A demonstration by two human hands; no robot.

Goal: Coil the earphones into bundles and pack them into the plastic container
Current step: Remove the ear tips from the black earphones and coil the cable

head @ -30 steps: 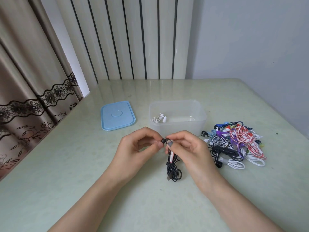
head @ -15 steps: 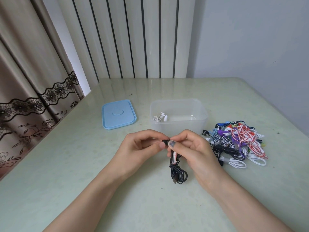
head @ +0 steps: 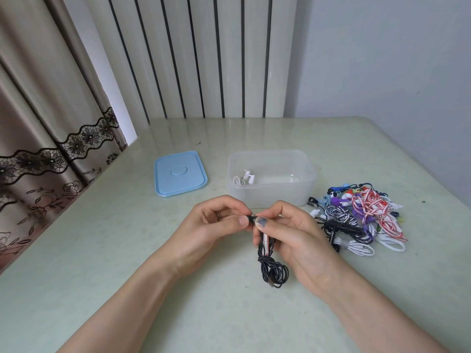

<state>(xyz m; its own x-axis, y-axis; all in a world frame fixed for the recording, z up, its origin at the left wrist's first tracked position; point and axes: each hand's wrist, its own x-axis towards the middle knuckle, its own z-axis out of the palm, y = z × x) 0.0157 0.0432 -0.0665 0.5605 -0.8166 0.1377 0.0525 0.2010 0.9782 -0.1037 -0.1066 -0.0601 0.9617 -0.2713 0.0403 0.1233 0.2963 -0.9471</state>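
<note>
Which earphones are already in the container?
The white pair, coiled in the container's left corner. The black set is in hand; the rest lie piled right of it.

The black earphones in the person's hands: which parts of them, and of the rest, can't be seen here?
Head view only:
- Black earphones: the top end is hidden by the fingers of the left hand and right hand.
- Earphone pile: too tangled to count.
- White earphones in the plastic container: blurred by its cloudy wall.

A black coil [head: 272, 266] hangs from both hands; one white bundle [head: 244, 177] lies in the clear container [head: 271, 197]; a colourful pile [head: 356, 220] lies beside it.
</note>
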